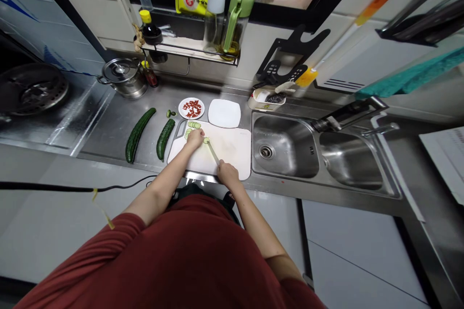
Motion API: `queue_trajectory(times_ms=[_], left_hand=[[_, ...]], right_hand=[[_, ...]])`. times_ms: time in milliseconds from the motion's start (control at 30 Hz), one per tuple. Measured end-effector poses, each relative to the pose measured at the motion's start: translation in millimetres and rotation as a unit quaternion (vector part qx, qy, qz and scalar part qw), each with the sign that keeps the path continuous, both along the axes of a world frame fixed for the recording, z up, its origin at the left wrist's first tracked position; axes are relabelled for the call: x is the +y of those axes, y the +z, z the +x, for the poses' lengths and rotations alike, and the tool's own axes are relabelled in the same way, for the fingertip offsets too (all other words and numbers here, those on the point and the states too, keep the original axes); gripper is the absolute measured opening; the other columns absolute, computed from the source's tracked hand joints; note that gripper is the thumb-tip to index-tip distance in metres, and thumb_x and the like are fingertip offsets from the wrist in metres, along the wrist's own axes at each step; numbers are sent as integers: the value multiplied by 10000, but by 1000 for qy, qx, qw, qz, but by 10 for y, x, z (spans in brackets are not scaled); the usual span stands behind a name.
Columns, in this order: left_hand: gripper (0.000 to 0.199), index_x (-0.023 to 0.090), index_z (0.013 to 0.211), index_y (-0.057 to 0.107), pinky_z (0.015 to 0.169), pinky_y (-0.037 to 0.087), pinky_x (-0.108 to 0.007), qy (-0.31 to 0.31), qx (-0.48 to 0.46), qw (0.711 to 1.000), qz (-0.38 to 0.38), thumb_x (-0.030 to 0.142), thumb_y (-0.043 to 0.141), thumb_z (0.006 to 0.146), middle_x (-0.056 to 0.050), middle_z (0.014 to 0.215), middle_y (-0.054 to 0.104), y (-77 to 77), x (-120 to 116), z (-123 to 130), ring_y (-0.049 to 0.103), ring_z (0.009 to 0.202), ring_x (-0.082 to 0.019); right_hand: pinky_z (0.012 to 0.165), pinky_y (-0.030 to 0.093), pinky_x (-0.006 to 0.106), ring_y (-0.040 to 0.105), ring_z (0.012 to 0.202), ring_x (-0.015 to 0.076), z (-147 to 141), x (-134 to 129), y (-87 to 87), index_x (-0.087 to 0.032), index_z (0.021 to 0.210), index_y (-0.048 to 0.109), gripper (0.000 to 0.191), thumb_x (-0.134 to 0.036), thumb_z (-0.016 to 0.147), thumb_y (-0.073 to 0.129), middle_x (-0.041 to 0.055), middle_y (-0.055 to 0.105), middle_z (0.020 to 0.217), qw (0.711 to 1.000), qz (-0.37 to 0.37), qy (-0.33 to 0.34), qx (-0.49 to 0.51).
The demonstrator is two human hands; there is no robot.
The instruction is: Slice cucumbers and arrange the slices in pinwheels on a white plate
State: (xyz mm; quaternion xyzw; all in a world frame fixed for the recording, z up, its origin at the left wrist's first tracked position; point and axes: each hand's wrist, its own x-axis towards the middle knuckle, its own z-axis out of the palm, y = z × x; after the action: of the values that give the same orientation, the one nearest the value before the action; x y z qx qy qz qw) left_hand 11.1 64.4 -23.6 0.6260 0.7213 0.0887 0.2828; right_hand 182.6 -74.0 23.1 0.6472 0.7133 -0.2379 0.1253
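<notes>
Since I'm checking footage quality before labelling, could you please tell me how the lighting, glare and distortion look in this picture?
Head view: bright glare streaks the steel counter at left; head view: the stove burner sits in a dark area; head view: wide-angle distortion stretches the teal cloth at right; head view: the knife in the right hand shows little fine detail.

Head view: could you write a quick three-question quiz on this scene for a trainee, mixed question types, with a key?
1. Which hand grips the knife?
A) left
B) right
C) both

2. True or false: two dark-green cucumbers lie to the left of the cutting board.

3. Fill in the blank: the round plate holds small pieces coloured ____.

Key: 1. B, the right hand; 2. True; 3. red.
</notes>
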Motion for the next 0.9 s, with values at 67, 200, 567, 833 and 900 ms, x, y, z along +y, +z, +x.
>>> queue_trajectory(times_ms=[67, 200, 567, 833, 900], left_hand=[[171, 216, 923, 682, 826, 444, -262, 1, -2, 1000, -1, 183, 604, 774, -50, 988, 691, 5, 0, 0, 612, 940, -178], [172, 216, 922, 679, 811, 448, -273, 3, -9, 1000, 1, 179, 601, 773, -55, 980, 690, -2, -4, -10, 614, 924, -183], [177, 223, 931, 682, 826, 444, -276, 6, -4, 1000, -2, 191, 603, 775, -53, 968, 689, -3, -2, -2, 607, 942, -184], [162, 216, 921, 671, 796, 446, -268, 0, -5, 1000, -5, 192, 614, 771, -55, 970, 687, -7, 5, -11, 614, 908, -177], [155, 221, 918, 671, 797, 446, -265, 1, -6, 1000, -8, 205, 622, 771, -53, 974, 687, -11, 7, -12, 613, 911, -175]], right_hand=[[739, 471, 323, 660, 922, 248, -2, 10, 14, -145, 1100, 519, 257, -185, 945, 318, 154, 673, 988, 1000, -8, 0, 1], [761, 469, 323, 654, 952, 249, 5, 44, 61, -145, 1120, 514, 261, -165, 934, 333, 163, 665, 1019, 1000, -22, 0, 2], [768, 474, 329, 651, 965, 247, -41, 98, 66, -136, 1148, 497, 282, -128, 917, 335, 178, 659, 1032, 999, -39, 4, 6], [767, 477, 332, 651, 966, 252, -86, 154, 47, -136, 1131, 495, 271, -113, 915, 334, 170, 663, 1016, 999, -32, 0, 18], [765, 477, 330, 652, 966, 253, -100, 179, 50, -135, 1134, 494, 271, -113, 913, 339, 171, 661, 1024, 999, -37, -3, 16]])
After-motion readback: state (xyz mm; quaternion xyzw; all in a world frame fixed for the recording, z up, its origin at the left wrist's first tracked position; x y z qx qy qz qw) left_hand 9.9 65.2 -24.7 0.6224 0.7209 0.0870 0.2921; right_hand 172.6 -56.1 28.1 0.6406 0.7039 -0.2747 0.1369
